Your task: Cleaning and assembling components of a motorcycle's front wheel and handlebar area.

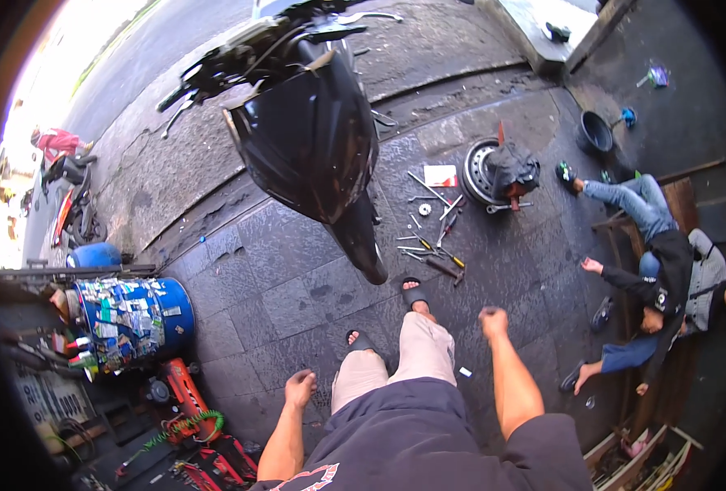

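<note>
My left hand (pixel 301 386) hangs beside my left thigh, its fingers curled in, and I see nothing in it. My right hand (pixel 492 321) is held out to the right of my knee in a loose fist, with nothing showing in it. Neither hand touches anything. Ahead of my feet stands a motorcycle (pixel 305 135) with dark front panels and bare handlebars. Right of it, nearest my right hand, loose tools lie on the floor: a hammer (pixel 445 266), a screwdriver with a yellow handle (pixel 451 257) and several wrenches. A small toothed white disc (pixel 425 209) lies among them.
Beyond the tools rests a wheel rim (pixel 479 173) with a dark cloth on it. Two people (pixel 661 245) are at a bench on the right, near a black bucket (pixel 595 132). A sticker-covered blue drum (pixel 179 315) and a red machine (pixel 184 389) stand left.
</note>
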